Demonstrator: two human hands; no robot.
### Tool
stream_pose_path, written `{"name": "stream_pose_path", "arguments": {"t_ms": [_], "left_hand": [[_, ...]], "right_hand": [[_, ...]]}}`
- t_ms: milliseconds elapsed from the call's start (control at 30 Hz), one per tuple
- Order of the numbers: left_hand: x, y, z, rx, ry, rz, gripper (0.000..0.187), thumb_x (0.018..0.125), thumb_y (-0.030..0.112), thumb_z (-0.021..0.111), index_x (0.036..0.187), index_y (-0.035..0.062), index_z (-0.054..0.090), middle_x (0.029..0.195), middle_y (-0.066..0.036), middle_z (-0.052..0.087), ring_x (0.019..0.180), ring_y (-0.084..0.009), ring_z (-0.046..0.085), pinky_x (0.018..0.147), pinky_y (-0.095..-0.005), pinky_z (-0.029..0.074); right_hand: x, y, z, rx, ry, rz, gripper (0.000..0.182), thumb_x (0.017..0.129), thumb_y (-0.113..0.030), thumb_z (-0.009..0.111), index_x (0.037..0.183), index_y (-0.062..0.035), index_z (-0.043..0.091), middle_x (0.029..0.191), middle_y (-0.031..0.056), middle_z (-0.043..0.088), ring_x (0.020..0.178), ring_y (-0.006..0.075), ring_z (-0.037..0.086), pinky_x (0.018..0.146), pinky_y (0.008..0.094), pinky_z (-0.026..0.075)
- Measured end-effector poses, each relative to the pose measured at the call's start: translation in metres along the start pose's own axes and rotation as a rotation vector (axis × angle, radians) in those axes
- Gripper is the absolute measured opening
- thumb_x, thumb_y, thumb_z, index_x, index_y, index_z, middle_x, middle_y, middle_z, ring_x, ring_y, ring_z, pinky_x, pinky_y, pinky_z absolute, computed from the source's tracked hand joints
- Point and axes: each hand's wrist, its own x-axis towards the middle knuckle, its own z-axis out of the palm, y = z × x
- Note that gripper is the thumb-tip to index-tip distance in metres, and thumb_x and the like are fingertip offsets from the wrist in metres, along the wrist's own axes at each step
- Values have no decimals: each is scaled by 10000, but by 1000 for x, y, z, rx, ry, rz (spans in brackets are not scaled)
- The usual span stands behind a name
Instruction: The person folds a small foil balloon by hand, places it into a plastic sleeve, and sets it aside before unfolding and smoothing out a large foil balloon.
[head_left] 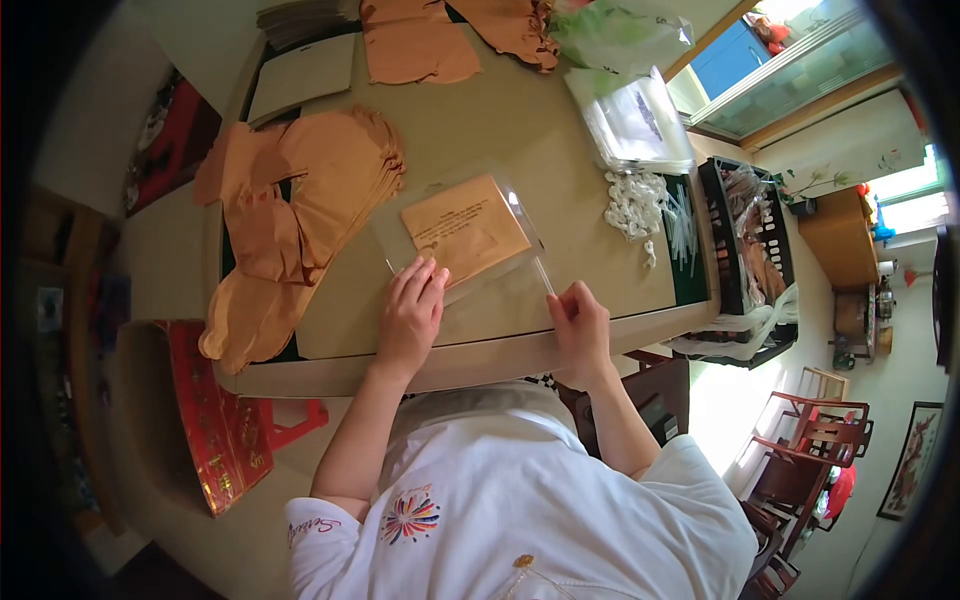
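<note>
A folded orange fabric piece (465, 222) with dark printed text lies inside a clear plastic bag (527, 215) on the table. My left hand (413, 305) rests on the bag's near left corner, fingers stretched out flat and close together. At the bag's right side, my right hand (580, 325) is closed in a pinch on a thin clear strip (544, 275) that runs up to the bag's edge. Whether the strip is still joined to the bag is hard to tell.
Orange fabric pieces (310, 190) are heaped on the left, with more at the back. Pale boards (300, 80) are stacked back left. Clear bags (640, 125), small white pieces (635, 205) and clear strips (682, 225) lie on the right, near a black crate (735, 235).
</note>
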Motion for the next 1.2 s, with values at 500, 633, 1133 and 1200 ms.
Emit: {"name": "stream_pose_path", "arguments": {"t_ms": [500,633,1133,1200], "left_hand": [[10,2,-11,-150,-41,-187,253,820,19,635,1072,36,653,1118,-140,655,1107,-298,595,926,-384,495],[16,23,-34,-406,33,-303,261,867,49,622,1126,23,641,1193,-147,619,1148,-274,574,973,-350,458],[-49,47,-27,-29,-139,-404,88,960,128,469,977,58,520,661,-143,633,628,-340,648,537,-431,518],[-51,45,-20,83,-236,-399,127,967,162,455,953,68,540,574,-123,617,586,-345,649,544,-443,530]], "right_hand": [[-3,-55,22,152,-344,-303,155,863,-147,651,810,-53,541,698,105,582,611,259,580,566,336,472],[-1,-47,38,508,-255,-169,87,843,-71,660,862,-50,578,751,99,582,672,225,592,598,326,484],[109,-62,87,-18,-69,-785,140,838,-114,614,975,-86,629,1018,79,595,955,318,538,824,423,434],[112,-50,97,-87,-73,-813,150,840,-130,617,987,-104,627,1039,63,589,975,302,531,834,413,427]]}}
